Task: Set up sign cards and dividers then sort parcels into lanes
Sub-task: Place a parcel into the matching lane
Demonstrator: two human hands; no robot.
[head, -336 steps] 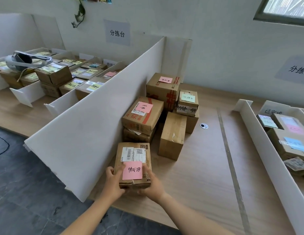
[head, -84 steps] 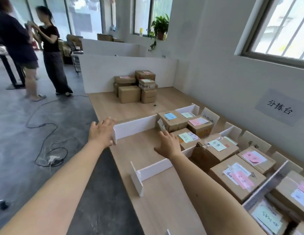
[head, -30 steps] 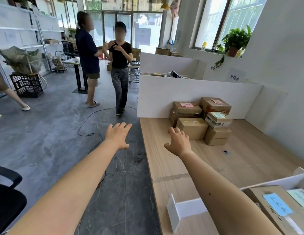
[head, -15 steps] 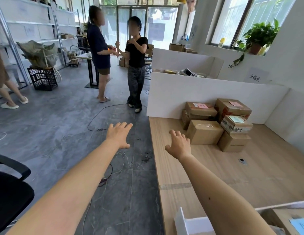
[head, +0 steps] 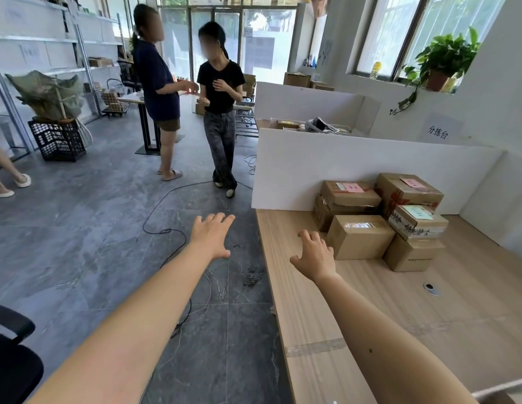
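A pile of cardboard parcels [head: 360,236] stands on the wooden table [head: 385,310] against a tall white divider board [head: 297,167]. Some parcels carry notes: a pink one on the back left box [head: 348,192], a pink one on the back right box [head: 408,189], a green one on the small box [head: 417,218]. My right hand [head: 313,255] hovers above the table, fingers loosely spread, just left of the nearest plain box, holding nothing. My left hand [head: 211,236] reaches out over the floor with straight fingers, empty.
Two people [head: 190,103] stand talking on the grey floor beyond the table's end. A black cable [head: 166,225] trails across the floor. A black chair [head: 9,354] is at the lower left. A white divider edge [head: 499,387] shows at the bottom right.
The view has drawn closer to the parcel pile. Both empty hands have stretched forward, and my right hand is now nearer the nearest box.
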